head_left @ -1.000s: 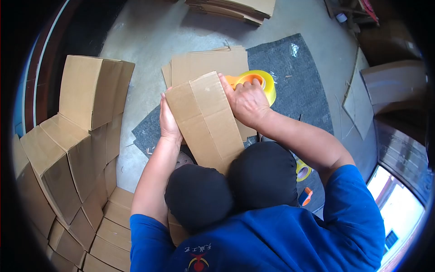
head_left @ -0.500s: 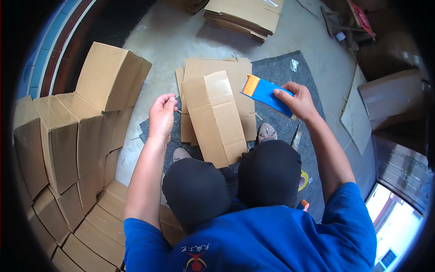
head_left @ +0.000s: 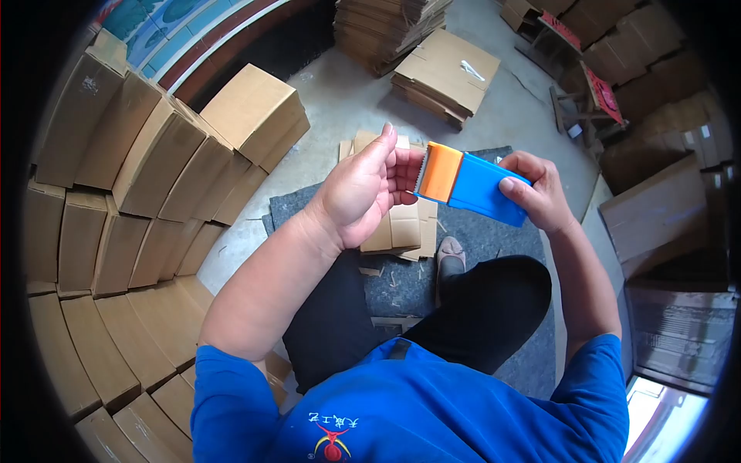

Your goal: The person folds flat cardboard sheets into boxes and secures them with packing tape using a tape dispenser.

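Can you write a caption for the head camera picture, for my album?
Both hands, left hand and right hand, hold up a blue-and-orange tape dispenser above flat cardboard.

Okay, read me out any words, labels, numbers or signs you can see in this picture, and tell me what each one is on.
Blue shirt: a red emblem with small white characters above it, too small and blurred to read.
Red sign on the stand at upper right: markings too blurred to read.
Tape dispenser, held by the right hand and touched by the left hand: no text visible.
Cardboard boxes: no readable print.
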